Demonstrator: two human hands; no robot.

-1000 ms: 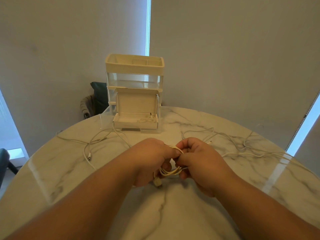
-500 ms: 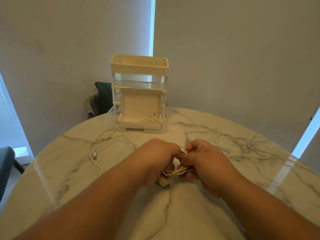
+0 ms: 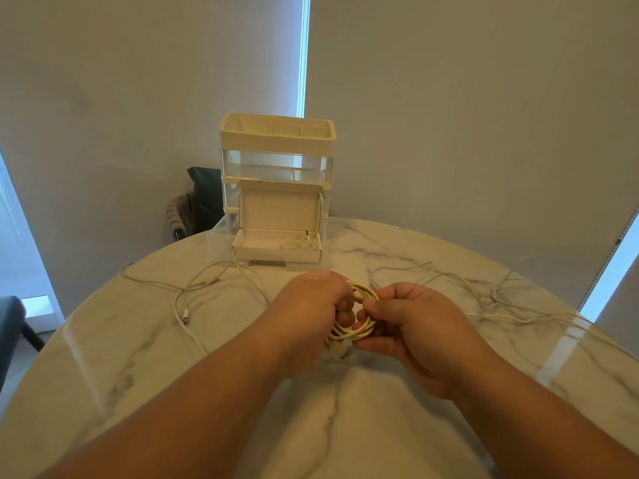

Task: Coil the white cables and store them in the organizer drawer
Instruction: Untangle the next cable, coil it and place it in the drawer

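Small coil of thin white cable [image 3: 363, 331] sat between both hands, above near middle of round white marble desk [image 3: 121, 340]. Left hand [image 3: 311, 314] curled round coil's left side; right hand [image 3: 413, 328] pinched loops on right. Cable looked light, limp, springy: loops could pop loose, so grip across bundled strands. Open cream organizer drawer [image 3: 276, 254] stood far middle

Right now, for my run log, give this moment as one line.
stage: coiling | left hand: grips coiled cable | right hand: pinches it | drawer: open | loose cables: on table
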